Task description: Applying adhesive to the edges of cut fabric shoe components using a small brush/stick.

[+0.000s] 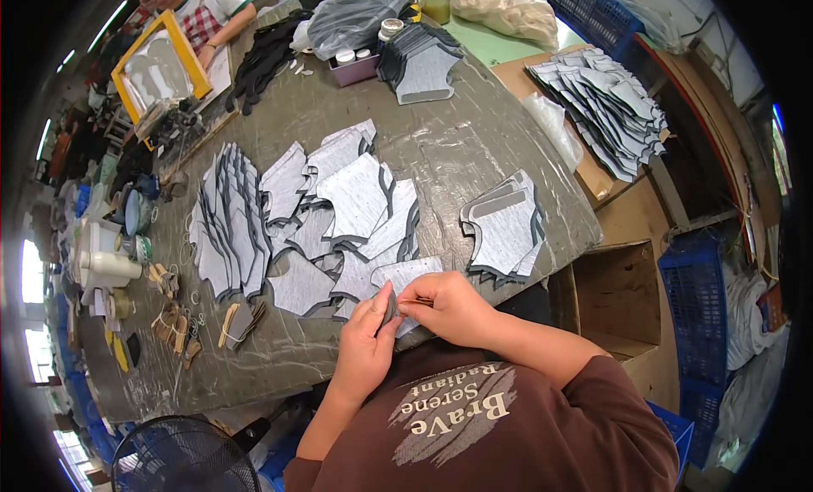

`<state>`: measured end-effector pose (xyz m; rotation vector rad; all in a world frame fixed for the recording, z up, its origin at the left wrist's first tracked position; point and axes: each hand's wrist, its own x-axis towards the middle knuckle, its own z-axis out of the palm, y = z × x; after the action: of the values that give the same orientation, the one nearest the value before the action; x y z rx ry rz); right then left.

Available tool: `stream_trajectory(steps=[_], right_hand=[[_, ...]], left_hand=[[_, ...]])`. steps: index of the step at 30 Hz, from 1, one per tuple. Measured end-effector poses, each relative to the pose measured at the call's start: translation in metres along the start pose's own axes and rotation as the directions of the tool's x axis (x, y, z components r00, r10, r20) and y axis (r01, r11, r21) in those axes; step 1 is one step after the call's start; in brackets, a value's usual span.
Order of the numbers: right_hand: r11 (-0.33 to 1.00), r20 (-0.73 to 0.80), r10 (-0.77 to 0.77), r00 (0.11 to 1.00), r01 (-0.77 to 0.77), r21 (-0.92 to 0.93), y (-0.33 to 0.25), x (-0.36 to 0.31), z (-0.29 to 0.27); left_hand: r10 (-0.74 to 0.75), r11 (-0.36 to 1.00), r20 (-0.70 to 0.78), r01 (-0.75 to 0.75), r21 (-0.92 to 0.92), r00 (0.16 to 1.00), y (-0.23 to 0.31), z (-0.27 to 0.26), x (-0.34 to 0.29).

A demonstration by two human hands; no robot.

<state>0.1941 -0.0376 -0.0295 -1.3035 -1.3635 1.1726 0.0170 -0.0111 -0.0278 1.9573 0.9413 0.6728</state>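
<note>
My left hand (368, 327) and my right hand (445, 301) meet at the table's near edge, fingers pinched together. A small dark grey piece (391, 307) is gripped in my left hand. Small thin brown-edged pieces (423, 301) stick out between my right fingers; their kind is too small to make out. Just beyond my hands is a light grey cut fabric piece (406, 272) with a dark underside. More such pieces (351, 196) overlap in a loose heap farther off. Left of the heap stands a fanned stack of them (229, 229), and a smaller stack (504, 225) lies to the right.
On the worktable (432, 145), banded small pieces (241, 324) lie at left. Far off are another fabric stack (423, 64), a purple box (354, 69) and dark gloves (262, 56). A co-worker (207, 13) sits behind a yellow frame (161, 69). A fan (182, 458) stands at lower left.
</note>
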Motion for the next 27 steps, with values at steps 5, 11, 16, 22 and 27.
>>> stream_trajectory(steps=[5, 11, 16, 22, 27], right_hand=[[0.989, 0.016, -0.105, 0.994, 0.106, -0.106, 0.003, 0.001, -0.002], [0.974, 0.076, 0.134, 0.988, -0.145, 0.175, 0.001, -0.001, -0.003], [0.892, 0.164, 0.239, 0.957, -0.283, 0.352, 0.001, 0.002, -0.010], [0.670, 0.310, 0.312, 0.898, -0.439, 0.599, -0.001, 0.003, -0.006], [0.548, 0.273, 0.208, 0.939, -0.343, 0.763, 0.012, 0.001, -0.001]], left_hand=[[-0.084, 0.995, -0.002, 0.084, -0.046, 0.996, 0.001, 0.002, -0.001], [-0.165, 0.975, 0.049, 0.171, -0.141, 0.985, 0.002, 0.002, -0.002], [-0.226, 0.845, 0.125, 0.258, -0.468, 0.966, -0.007, 0.008, -0.007], [-0.197, 0.467, 0.271, 0.333, -0.819, 0.942, -0.024, 0.014, -0.010], [-0.296, 0.370, 0.083, 0.194, -0.908, 0.952, -0.020, 0.012, -0.002]])
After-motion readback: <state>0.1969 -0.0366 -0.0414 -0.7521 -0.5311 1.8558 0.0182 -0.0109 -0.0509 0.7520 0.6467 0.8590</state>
